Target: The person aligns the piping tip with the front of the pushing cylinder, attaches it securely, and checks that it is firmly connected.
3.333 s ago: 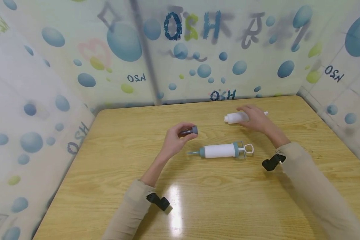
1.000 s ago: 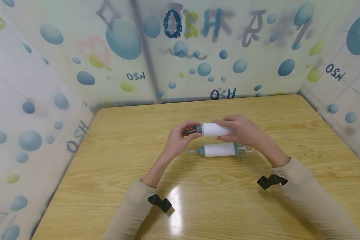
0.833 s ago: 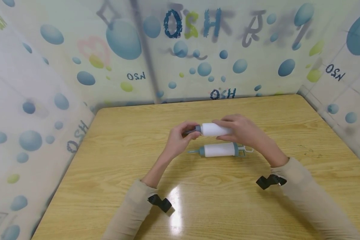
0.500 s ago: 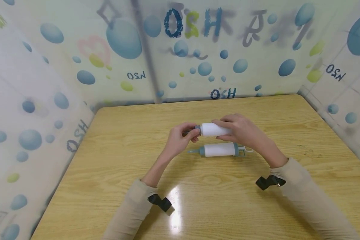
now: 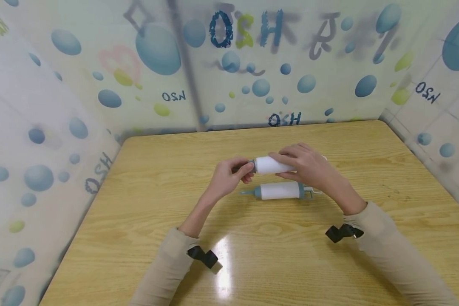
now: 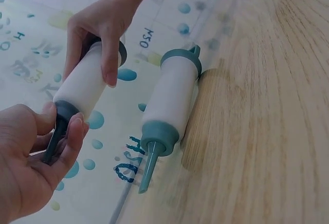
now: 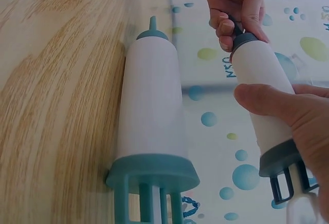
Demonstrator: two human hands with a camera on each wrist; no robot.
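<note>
My left hand pinches a dark grey nozzle cap between thumb and fingers. The cap sits against the front end of a white-barrelled plunger syringe. My right hand grips that syringe round its barrel, the thumb lying along it in the right wrist view. A dark grey collar and a plunger handle show behind the right hand. The syringe is held level above the table. Just in front of it lies a second syringe with a teal nozzle, a teal collar and a pull handle, touched by neither hand.
The wooden table runs back to a wall covered in a blue-bubble print. Further printed walls stand along its left and right sides. A black camera mount is strapped to each sleeve.
My right hand has brought the white syringe from the back right to the left hand, and its end has met the cap. Lately the left thumb and fingers have shifted round the cap.
</note>
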